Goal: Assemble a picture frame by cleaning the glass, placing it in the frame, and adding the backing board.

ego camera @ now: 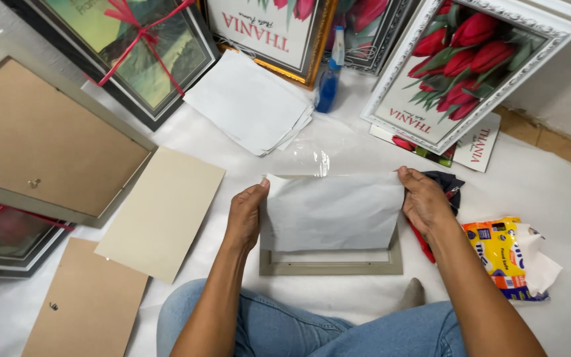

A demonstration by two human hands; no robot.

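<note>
White sheet (332,211) held by you at both side edges: left hand (246,215) closed on left edge, right hand (424,201) closed on right edge, thumbs on top. Two-sided grip likely keeps sheet taut and flat. Sheet hangs just above grey frame (330,266) on floor, covering most of it. Cloth (447,185) beside right hand. Blue spray bottle (328,82) beyond. Tissue pack (503,254) at right.

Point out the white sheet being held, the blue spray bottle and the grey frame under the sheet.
white sheet (332,211), head view, middle of its face.
blue spray bottle (328,89), head view, blue body.
grey frame (330,268), head view, near rail.
</note>
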